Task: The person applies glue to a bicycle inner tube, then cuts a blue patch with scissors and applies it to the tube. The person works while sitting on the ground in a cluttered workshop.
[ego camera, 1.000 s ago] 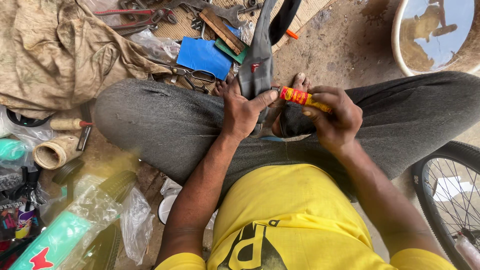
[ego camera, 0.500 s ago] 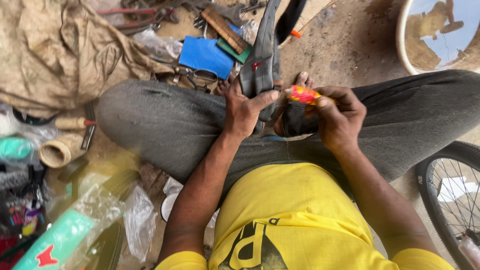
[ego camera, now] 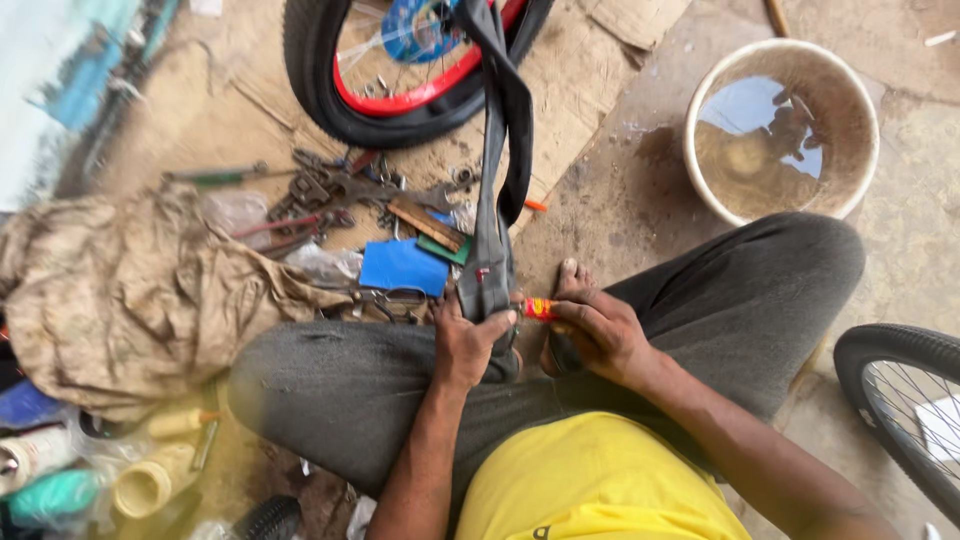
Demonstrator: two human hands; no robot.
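Left hand (ego camera: 468,345) pins the inner tube (ego camera: 490,270) on the knee, right hand (ego camera: 598,335) grips the glue tube (ego camera: 540,308); gluing seemingly underway, needing a steady squeeze.

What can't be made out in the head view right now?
- Tip of the small orange tube: covered by the right hand.
- Spot on the black inner tube under the left hand: hidden by its fingers.
- Bucket bottom: lost under reflections on the murky water.
- Spoked wheel at right: cut by the frame edge.
- Items at upper left: motion-blurred.
- Small tools on the ground: too small to identify.
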